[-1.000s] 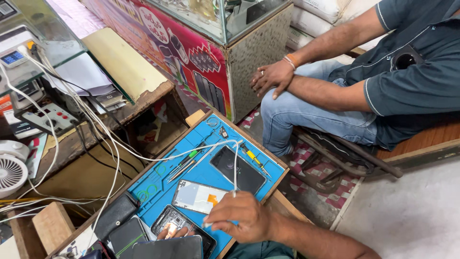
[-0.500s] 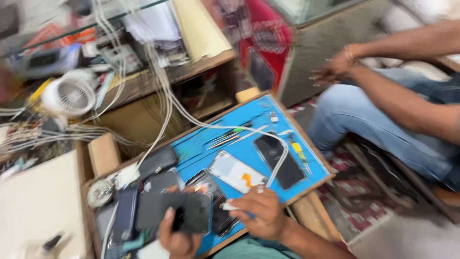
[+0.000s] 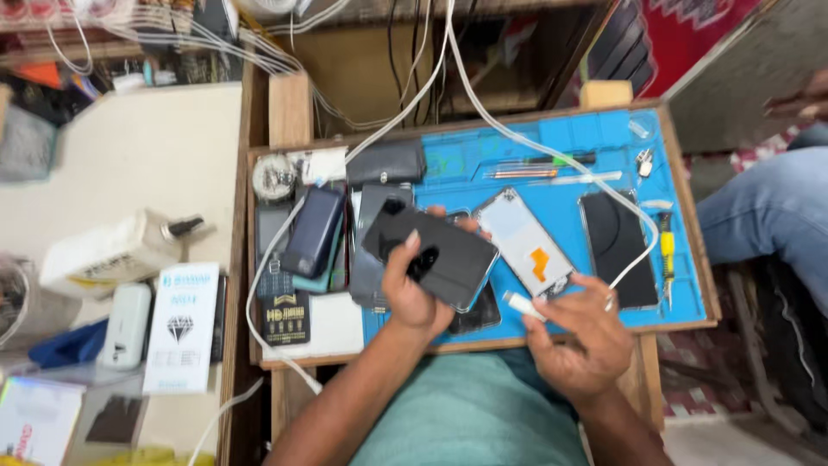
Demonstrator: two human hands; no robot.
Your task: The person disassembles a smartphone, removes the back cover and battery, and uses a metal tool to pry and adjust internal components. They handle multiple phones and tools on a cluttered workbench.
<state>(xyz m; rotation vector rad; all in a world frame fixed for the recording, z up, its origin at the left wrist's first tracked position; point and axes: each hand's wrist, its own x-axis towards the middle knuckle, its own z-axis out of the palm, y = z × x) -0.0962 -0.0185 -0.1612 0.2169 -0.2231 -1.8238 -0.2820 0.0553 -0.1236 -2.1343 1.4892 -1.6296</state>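
Your left hand (image 3: 412,293) has lifted the dark phone (image 3: 431,255) clear of the pile since half a second ago, when it lay low among the other handsets; now it sits tilted above the blue mat (image 3: 552,147), thumb across its back and fingers curled under its edge, a firm clasp. Your right hand (image 3: 580,332) has kept the white plug (image 3: 523,305), pinched between thumb and fingertips, and its tip now points at the phone's near end, just apart from it, so the two look lined up to meet. The cable (image 3: 552,160) runs from the plug across the mat and up off the bench. On the mat beside you I count one pale screen panel (image 3: 524,240), one black glass panel (image 3: 617,248) and one yellow screwdriver (image 3: 666,255); left of the held phone lies a stack of handsets, at least three, topped by a blue one (image 3: 312,231). Another person's jeans (image 3: 763,216) show at the right
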